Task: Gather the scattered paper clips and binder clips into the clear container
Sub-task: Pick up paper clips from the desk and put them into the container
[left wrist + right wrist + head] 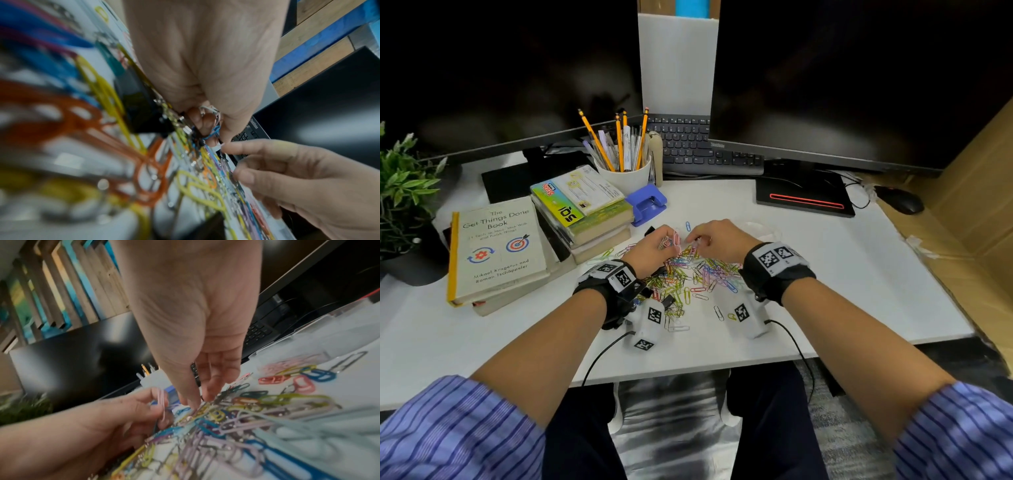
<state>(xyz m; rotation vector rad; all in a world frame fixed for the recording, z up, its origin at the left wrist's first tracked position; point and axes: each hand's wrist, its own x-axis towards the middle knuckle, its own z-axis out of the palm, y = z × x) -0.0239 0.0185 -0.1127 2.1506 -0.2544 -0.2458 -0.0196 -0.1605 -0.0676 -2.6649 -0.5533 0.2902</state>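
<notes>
Striped sleeves [458,428] low in the head view, bare forearms running up to both hands over the heap. Left hand [650,248]: fingers curled, pinching a small bunch of paper clips [671,240] lifted just off the pile; the right wrist view shows a pink clip [161,402] caught between thumb and forefinger. Right hand [717,240]: fingers [213,386] pointing down, narrowly spread, tips touching the far edge of the heap; whether they grip a clip, cannot tell. Under and behind both sets of fingers lies the colourful pile of clips [698,277], spreading toward the wrists. A black binder clip [139,105] sits just beside the left palm, in among yellow and orange clips. Just beyond the right fingers, the clear container [760,228] rests on the white desk [859,274]. Further out past the left fingers: a blue hole punch [647,204], a white pencil cup [626,171], stacked books [496,250].
</notes>
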